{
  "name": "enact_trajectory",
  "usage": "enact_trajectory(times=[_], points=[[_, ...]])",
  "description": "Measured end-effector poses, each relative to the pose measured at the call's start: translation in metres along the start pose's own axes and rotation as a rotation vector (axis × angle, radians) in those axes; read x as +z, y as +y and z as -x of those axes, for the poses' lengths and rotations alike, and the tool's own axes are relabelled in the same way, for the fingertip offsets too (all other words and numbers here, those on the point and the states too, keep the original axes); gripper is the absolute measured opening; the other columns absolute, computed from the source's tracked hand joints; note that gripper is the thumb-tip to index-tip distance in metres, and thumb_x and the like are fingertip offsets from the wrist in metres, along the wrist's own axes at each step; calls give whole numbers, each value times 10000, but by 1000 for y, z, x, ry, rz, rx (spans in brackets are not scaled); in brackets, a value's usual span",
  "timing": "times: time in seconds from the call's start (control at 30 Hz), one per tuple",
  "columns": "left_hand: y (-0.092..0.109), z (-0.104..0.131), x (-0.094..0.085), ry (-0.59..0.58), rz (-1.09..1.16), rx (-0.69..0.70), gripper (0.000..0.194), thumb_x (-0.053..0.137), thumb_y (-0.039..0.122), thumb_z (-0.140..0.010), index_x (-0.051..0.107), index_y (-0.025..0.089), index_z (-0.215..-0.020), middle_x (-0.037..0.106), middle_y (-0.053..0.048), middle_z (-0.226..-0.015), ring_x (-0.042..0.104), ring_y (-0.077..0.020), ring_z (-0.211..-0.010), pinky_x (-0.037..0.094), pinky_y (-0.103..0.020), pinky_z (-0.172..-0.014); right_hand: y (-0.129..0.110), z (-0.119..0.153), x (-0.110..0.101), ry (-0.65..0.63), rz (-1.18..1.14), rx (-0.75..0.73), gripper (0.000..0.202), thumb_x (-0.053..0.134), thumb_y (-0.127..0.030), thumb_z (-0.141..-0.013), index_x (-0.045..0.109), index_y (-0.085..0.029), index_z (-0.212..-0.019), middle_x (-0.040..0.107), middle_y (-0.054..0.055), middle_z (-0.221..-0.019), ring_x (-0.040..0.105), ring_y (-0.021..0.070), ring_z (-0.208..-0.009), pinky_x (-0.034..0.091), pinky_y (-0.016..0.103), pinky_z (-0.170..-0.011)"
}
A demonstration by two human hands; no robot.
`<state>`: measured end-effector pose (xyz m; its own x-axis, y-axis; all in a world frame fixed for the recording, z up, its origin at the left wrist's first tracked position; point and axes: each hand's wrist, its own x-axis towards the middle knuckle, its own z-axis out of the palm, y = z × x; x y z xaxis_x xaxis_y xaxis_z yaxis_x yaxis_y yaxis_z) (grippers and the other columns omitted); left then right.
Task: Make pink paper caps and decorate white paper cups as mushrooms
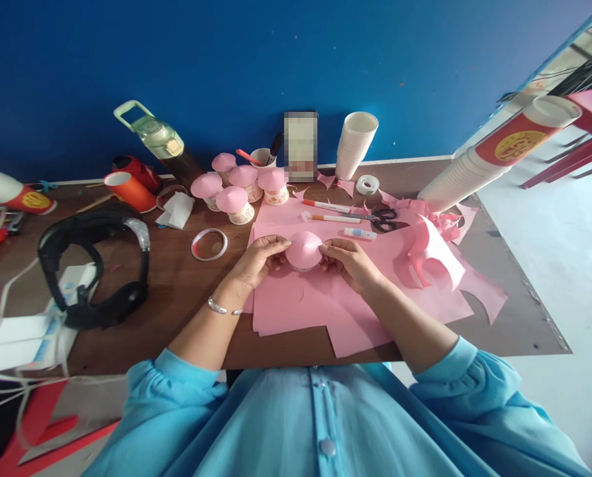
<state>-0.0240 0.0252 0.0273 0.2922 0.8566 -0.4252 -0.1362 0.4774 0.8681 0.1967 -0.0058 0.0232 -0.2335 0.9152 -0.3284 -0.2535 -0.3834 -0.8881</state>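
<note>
My left hand (265, 258) and my right hand (346, 260) pinch opposite edges of a pink paper cone (304, 250), which sits on a paper cup mostly hidden beneath it. Below lie sheets of pink paper (291, 305). Several finished-looking cups with pink cone tops (232, 199) stand together at the back left of my hands. Just behind the cone are a glue tube (360, 234), two orange-and-white markers (328, 207) and black-handled scissors (384, 219).
A tape roll (209, 244) and a black headset-like strap (95, 265) lie left. Behind stand a bottle (161, 142), a phone (300, 146) and stacked white cups (356, 146). Pink scraps (438, 255) and a long cup stack (499, 156) are right.
</note>
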Motion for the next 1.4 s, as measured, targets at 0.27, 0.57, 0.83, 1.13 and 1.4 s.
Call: enact_trajectory(times=[0.27,0.57,0.83,1.13,1.4], points=[[-6,-2,-4,-34,70,6,413,939,447,-613,681,143,-720,620,7,-600,541,-86,-530,399,-192,-503,1,-1,0,1,8,-12,423,864,-538,-661,636,-183,-640,625,4,-604,523,121,-583,359,283,-599],[-10,-2,-8,-66,128,14,378,947,413,-647,698,147,-747,643,11,-675,570,-90,-615,453,-205,-601,0,-1,-1,-1,20,-12,439,873,-557,-650,636,-187,-636,615,1,-590,499,121,-574,352,286,-602],[-9,-1,-6,-61,125,7,391,950,407,-623,694,142,-751,645,9,-665,567,-94,-618,454,-206,-607,0,0,-1,1,26,-23,465,863,-586,-672,637,-181,-652,617,8,-601,523,124,-580,392,283,-593],[-2,-1,-15,5,-39,72,371,873,471,-676,683,161,-751,617,5,-655,535,-110,-589,384,-222,-538,8,-5,-15,163,389,-205,213,679,-394,-825,733,-197,-888,707,42,-789,608,168,-660,500,332,-655],[-1,4,-20,-7,-786,513,484,854,185,-655,758,223,-1128,723,-89,-1185,619,-280,-1092,448,-367,-1014,15,-2,-14,127,1167,-564,435,679,-116,-762,720,-213,-1184,694,128,-1244,594,337,-1138,521,526,-1019]])
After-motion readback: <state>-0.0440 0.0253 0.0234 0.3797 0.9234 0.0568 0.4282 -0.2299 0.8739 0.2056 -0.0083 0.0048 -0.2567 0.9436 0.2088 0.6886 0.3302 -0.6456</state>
